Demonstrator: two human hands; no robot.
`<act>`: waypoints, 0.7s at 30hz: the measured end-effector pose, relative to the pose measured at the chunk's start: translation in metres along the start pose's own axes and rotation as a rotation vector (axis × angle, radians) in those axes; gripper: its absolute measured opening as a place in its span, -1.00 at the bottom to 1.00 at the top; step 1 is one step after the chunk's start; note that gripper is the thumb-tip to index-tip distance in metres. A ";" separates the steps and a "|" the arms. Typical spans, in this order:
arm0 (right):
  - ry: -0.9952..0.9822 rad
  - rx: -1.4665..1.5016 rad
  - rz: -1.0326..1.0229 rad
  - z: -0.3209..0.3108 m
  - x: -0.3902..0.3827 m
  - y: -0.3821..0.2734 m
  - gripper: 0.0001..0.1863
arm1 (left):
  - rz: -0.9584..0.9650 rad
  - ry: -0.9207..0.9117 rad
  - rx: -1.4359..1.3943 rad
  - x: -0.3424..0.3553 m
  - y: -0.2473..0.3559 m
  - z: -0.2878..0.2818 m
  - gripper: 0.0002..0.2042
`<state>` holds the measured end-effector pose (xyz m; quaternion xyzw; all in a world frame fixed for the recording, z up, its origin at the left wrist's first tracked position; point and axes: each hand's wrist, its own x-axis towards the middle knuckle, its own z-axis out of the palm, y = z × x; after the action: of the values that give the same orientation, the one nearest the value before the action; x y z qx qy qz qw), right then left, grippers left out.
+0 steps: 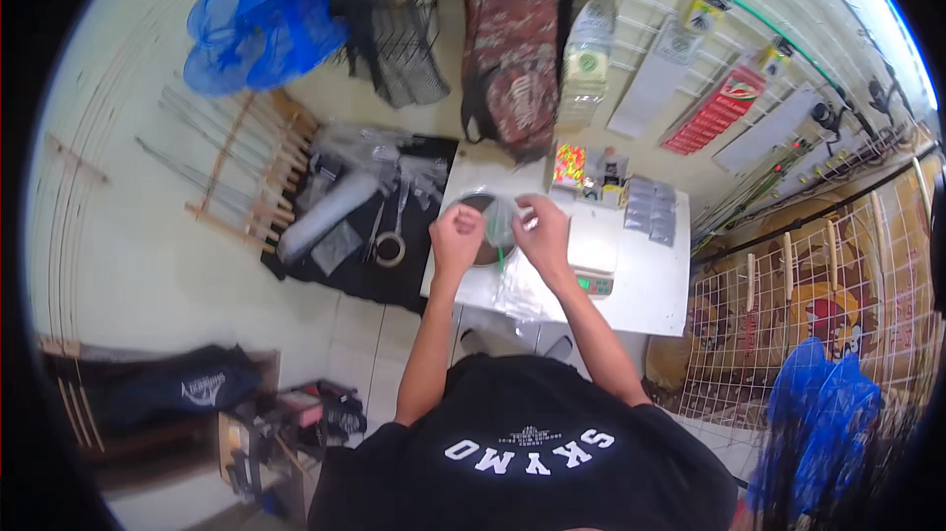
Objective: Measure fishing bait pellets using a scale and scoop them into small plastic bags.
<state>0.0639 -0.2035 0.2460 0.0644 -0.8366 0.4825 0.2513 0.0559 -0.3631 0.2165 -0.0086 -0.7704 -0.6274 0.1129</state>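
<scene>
My left hand [458, 231] and my right hand [537, 231] pinch a small clear plastic bag [499, 221] between them, fingers curled at its sides. Beneath it is a round container [479, 257] with a dark inside, on the white table [650, 285]. A narrow green item [501, 258] hangs below the bag; what it is, I cannot tell. Loose clear bags [522, 299] lie at the table's front edge. Right of my right hand is a white digital scale [594, 253]. Behind stand a box of bright small pieces [570, 165] and rows of silvery packets [647, 211].
To the left, a dark cloth [394, 285] bears a tape roll [389, 248], scissors and plastic wrap, beside a wooden rack [236, 216]. A camouflage bag [512, 58] and packaged items hang on the wall. A wire grid [749, 354] with blue nets [818, 432] stands at right.
</scene>
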 end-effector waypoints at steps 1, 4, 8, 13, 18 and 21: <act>-0.054 0.018 0.028 0.006 0.001 0.000 -0.75 | 0.026 0.046 0.019 -0.001 0.003 -0.007 -0.87; -0.170 0.151 0.107 0.034 0.003 -0.001 -0.77 | -0.038 0.116 -0.027 -0.002 -0.004 -0.035 -0.89; -0.278 0.246 0.078 0.082 -0.001 -0.015 -0.78 | 0.077 0.290 0.212 -0.014 0.010 -0.079 -0.90; -0.474 0.339 0.191 0.130 -0.025 -0.020 -0.77 | 0.107 0.317 0.271 -0.034 -0.014 -0.129 -0.89; -0.478 0.347 0.188 0.147 -0.032 -0.035 -0.76 | 0.075 0.109 0.227 -0.045 -0.032 -0.151 -0.92; -0.486 0.281 0.140 0.150 -0.031 -0.040 -0.76 | -0.030 0.144 0.221 -0.045 -0.033 -0.146 -0.90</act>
<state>0.0506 -0.3547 0.2004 0.1545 -0.7997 0.5802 -0.0016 0.1181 -0.5055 0.2041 0.0604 -0.8248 -0.5392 0.1590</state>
